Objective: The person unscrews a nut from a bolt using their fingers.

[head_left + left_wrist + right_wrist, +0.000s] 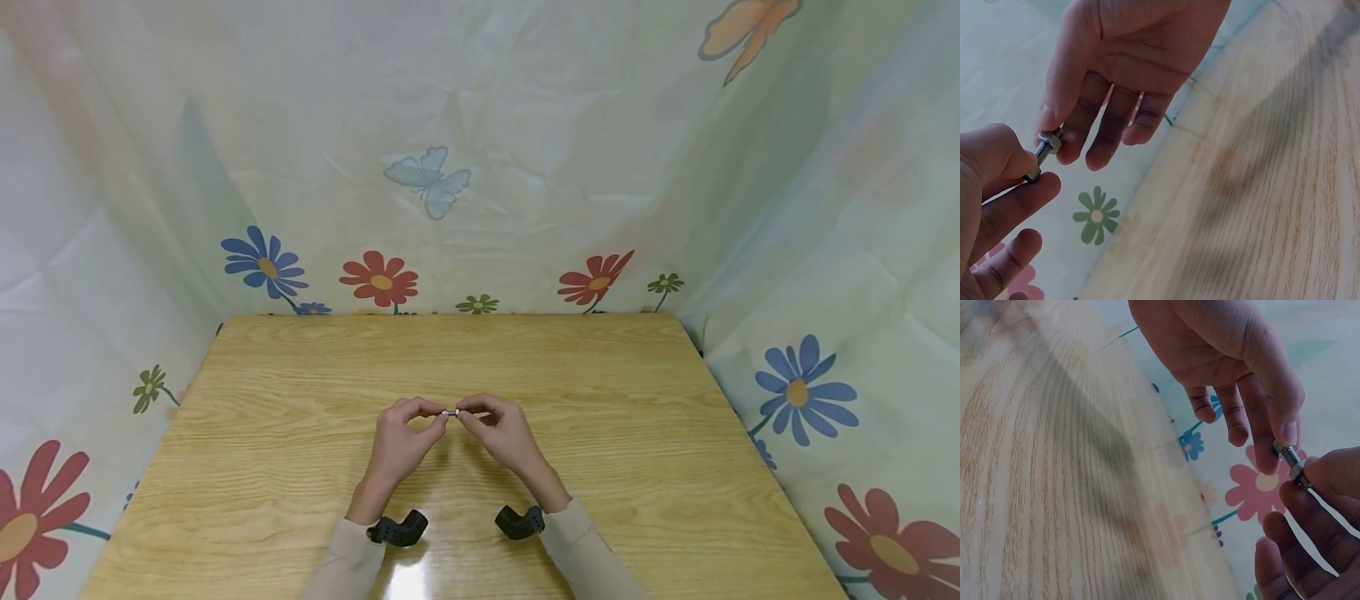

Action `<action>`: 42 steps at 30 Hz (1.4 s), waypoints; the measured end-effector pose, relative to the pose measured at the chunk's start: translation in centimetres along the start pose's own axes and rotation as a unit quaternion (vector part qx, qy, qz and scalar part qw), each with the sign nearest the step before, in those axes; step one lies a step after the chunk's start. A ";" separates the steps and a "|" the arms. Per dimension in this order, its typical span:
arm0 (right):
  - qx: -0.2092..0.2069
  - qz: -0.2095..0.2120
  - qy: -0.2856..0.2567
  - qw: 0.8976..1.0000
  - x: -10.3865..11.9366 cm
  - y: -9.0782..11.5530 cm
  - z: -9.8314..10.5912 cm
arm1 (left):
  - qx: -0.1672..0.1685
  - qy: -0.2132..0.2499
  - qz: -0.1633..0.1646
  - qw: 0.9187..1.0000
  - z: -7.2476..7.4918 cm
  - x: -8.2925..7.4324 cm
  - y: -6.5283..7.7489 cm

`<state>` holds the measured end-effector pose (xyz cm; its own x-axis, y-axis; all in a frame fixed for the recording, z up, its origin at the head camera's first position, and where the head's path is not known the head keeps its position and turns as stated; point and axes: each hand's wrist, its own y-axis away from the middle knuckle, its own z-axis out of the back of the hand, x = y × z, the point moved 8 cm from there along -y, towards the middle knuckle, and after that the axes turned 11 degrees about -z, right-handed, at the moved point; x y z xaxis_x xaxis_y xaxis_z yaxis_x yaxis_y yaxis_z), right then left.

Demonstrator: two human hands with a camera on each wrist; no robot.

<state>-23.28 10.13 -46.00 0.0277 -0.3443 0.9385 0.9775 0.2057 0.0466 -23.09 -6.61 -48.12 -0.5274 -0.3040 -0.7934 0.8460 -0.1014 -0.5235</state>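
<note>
A small metal bolt is held up between both hands over the wooden table. At its head end, my left hand pinches it between thumb and forefinger. From the other side my right hand has thumb and forefinger on the hex nut, which sits on the bolt's thread. Some thread shows between the nut and the left fingertips. The other fingers of the right hand are loosely bent, away from the metal. Fingertips partly cover the bolt head and the thread's far end.
The wooden table spreads around both hands. A curtain with printed flowers and butterflies stands behind it and along both sides. Each wrist carries a black camera mount, jutting inward above the table.
</note>
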 end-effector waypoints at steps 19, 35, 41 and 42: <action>-0.015 0.033 -0.016 0.999 0.6 0.0 0.3 | -0.010 -0.006 -0.001 1.000 0.2 0.1 -0.1; 0.010 0.002 0.024 1.000 -3.2 -1.5 -0.7 | -0.008 -0.008 -0.009 1.000 0.1 0.1 0.0; 0.007 0.006 0.030 1.000 -3.1 -1.5 -0.5 | -0.007 -0.016 -0.005 1.000 0.1 0.3 0.0; 0.006 0.006 0.029 1.000 -3.1 -1.5 -0.5 | -0.006 -0.015 -0.004 1.000 0.2 0.3 0.0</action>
<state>-24.73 10.44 -49.13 0.0509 -0.3938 0.9178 0.9745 0.2207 0.0407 -23.24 -6.85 -48.31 -0.5317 -0.3318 -0.7792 0.8405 -0.0932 -0.5338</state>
